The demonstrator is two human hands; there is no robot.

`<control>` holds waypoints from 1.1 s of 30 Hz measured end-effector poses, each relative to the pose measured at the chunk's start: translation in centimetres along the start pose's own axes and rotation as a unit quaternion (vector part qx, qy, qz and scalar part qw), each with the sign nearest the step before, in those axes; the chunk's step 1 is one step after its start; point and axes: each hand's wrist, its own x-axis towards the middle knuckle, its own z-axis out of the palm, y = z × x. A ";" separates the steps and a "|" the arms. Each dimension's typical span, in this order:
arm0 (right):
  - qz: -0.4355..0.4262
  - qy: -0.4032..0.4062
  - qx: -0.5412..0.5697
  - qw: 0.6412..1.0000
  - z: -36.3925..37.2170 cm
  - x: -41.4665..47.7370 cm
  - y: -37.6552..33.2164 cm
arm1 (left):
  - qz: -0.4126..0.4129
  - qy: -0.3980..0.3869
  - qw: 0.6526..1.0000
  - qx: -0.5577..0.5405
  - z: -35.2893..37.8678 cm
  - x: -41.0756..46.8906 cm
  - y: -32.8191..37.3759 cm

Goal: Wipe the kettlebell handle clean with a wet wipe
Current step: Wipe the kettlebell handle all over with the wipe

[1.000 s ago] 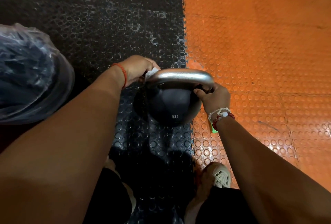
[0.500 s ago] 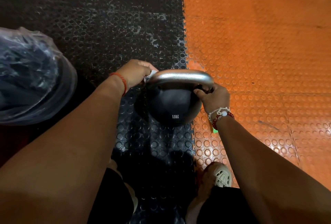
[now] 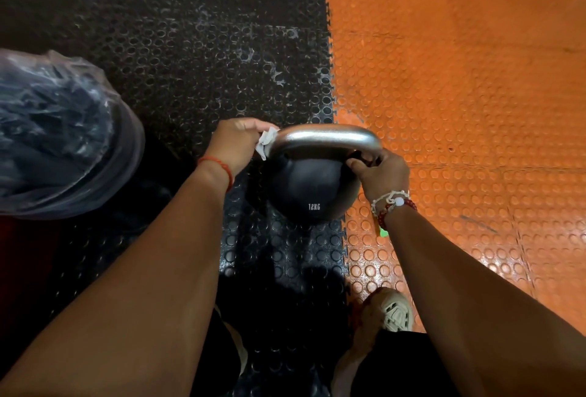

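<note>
Brushed steel caught the light along the kettlebell handle [image 3: 323, 138], which arched over the black kettlebell [image 3: 309, 193] marked 12KG; on my feed the bell stood across the toothed seam where the black studded mat [image 3: 190, 47] met the orange studded mat [image 3: 459, 79], more of it on the black side. The left hand [image 3: 236, 142] was curled around the handle's left end with the white wet wipe [image 3: 265, 142] pinched against the metal, a crumpled corner of it sticking out beside the thumb. The right hand [image 3: 380, 174] gripped the handle's right end where it bent down toward the bell, fingers wrapped tight. I saw a red thread bracelet [image 3: 222, 165] on the left wrist and white and red beaded bracelets [image 3: 393, 206] on the right. Both forearms filled the lower picture and hid much of the floor near me. Well off to the left lay a dark bundle wrapped in clear plastic [image 3: 57, 136], apart from the bell. A pale shoe [image 3: 396, 314] showed below the right wrist on the orange side, and a small green scrap [image 3: 383, 233] lay just beside the bell; what it was I could not tell.
</note>
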 end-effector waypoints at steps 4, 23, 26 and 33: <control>-0.006 0.004 -0.007 1.000 0.0 0.1 0.0 | 0.015 0.005 1.000 -0.027 0.3 -0.5 -0.1; -0.004 0.007 -0.007 1.000 0.2 0.1 0.2 | 0.081 0.174 0.980 0.046 2.9 -2.3 -2.2; 0.002 0.007 -0.002 1.000 0.1 0.1 0.1 | 0.078 0.177 0.979 0.057 2.8 -2.2 -2.4; 0.008 0.005 -0.003 1.000 0.1 0.1 0.0 | 0.073 0.203 0.975 0.058 3.4 -2.4 -1.9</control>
